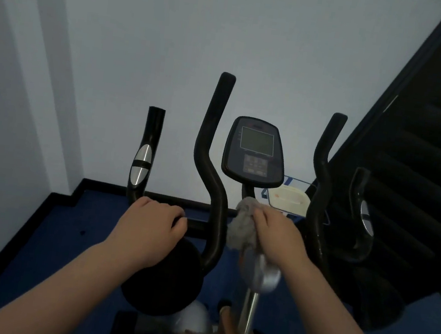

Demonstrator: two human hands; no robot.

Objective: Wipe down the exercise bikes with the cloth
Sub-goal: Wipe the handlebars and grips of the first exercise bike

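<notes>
An exercise bike [203,248] is seen parked on the blue floor [38,241] near its corner by the pale wall, the console [254,153] facing the person so the stem beneath it can be reached. The left handlebar [209,165] rises beside the stem; its crossbar is held by the left hand [150,227], fingers curled round it, apparently to steady the frame. The grey cloth [242,227] is bunched and gripped in the right hand [275,234], pressed against the silver stem just below the console, where wiping seems under way. A heart-rate grip sensor [140,164] is seen on the outer bar, not touched by either hand.
</notes>
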